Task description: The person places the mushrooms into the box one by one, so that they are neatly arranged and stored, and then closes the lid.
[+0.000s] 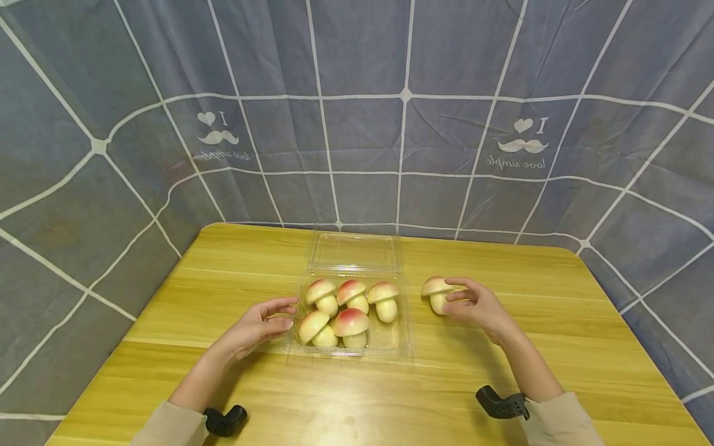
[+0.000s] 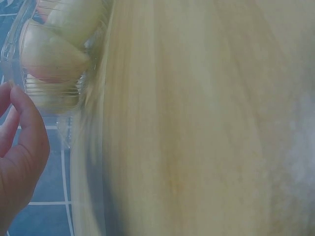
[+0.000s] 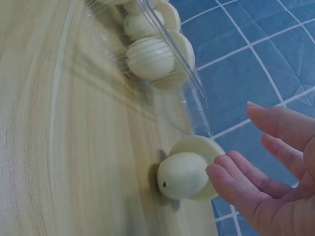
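Observation:
A clear plastic clamshell box point(image 1: 403, 337) lies with its lid point(image 1: 357, 251) folded back. Inside are several mushroom-shaped pieces point(image 1: 351, 323), with pale stems and pink-tinged caps. Another mushroom-shaped piece point(image 1: 435, 288) stands on the table to the right of the box. Around its right side are the loosely spread fingers of my right hand point(image 1: 474, 306); the right wrist view shows that hand point(image 3: 275, 191) beside the cap, not closed on it. My left hand point(image 1: 259, 323) is at the box's left wall, thumb and fingers apart; whether the fingertips touch the plastic I cannot tell.
The wooden table point(image 1: 223, 272) has a rounded back edge. Behind it and at both sides hangs a grey-blue curtain point(image 1: 362, 136) with white grid lines. A black wrist mount point(image 1: 225, 421) sits on the left forearm, another mount point(image 1: 502, 404) on the right.

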Demonstrator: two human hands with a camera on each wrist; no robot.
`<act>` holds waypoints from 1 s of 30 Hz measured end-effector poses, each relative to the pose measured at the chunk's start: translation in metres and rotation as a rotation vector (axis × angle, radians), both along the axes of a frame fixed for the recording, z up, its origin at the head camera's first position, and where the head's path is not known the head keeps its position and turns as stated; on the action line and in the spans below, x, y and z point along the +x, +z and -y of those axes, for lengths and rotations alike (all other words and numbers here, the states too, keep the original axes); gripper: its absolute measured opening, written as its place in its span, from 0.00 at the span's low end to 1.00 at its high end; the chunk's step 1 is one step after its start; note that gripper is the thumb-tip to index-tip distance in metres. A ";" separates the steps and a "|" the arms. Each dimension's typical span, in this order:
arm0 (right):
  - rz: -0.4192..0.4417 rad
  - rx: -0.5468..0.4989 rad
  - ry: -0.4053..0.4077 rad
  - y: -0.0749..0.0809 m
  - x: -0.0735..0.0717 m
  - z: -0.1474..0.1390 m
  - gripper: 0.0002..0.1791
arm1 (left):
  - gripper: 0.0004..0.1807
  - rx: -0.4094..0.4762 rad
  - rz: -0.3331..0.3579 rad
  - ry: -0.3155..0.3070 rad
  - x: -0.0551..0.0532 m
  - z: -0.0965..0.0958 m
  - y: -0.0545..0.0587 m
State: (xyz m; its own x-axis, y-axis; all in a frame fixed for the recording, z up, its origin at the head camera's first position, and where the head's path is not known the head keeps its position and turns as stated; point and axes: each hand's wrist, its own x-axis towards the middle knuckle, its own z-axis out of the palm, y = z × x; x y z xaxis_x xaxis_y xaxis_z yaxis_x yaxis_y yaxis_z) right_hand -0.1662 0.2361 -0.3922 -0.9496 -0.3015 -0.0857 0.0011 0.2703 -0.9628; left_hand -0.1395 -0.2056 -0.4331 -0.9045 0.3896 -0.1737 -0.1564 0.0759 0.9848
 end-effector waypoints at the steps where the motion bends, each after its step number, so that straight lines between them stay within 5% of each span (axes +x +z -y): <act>1: 0.000 0.000 -0.002 0.000 0.000 -0.001 0.36 | 0.33 0.001 -0.001 0.000 0.000 0.000 0.000; 30: 0.054 0.070 -0.068 -0.014 -0.010 -0.010 0.41 | 0.34 -0.003 0.008 0.001 0.000 0.000 0.001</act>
